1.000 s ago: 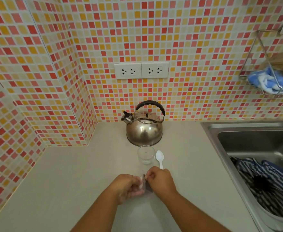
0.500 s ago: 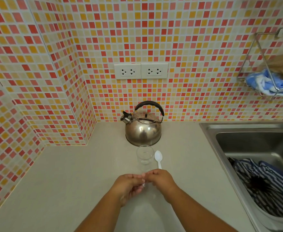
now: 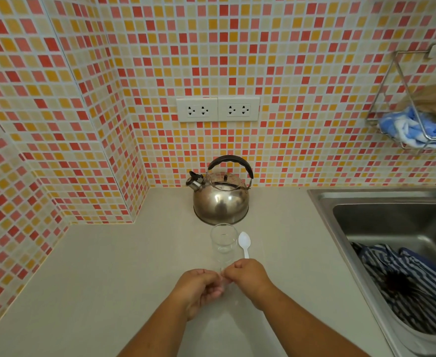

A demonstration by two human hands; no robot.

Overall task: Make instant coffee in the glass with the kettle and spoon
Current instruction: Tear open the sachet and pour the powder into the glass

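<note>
Early stage, judging by the layout: glass [image 3: 224,243] is looking empty, no powder or water visible in it, spoon [image 3: 244,244] is lying untouched, kettle [image 3: 221,196] is sitting unlifted. Everything seems left to do: powder in, pour, stir.

Left hand [image 3: 199,287] and right hand [image 3: 248,276] are meeting just in front of the glass, near the middle of the worktop [image 3: 95,279], fingers curled narrow and pinched together. Something small is probably being held between them, likely a sachet being opened, but it is too blurred to tell what.

Glass is standing upright, mid-worktop, just in front of the kettle; clear, thin-walled, cylindrical, slightly see-through distortion. Spoon is lying just beside it on the sink [image 3: 392,222] side, bowl pointing to the back wall; white, looks like plastic, small. Kettle is sitting at the back edge against the tiled wall; polished steel, round squat body, black arched handle, capped spout pointing toward the left corner. Worktop is looking matte, pale beige, smooth. Sink is brushed metal, with striped cloth [image 3: 405,284] lying in it.
</note>
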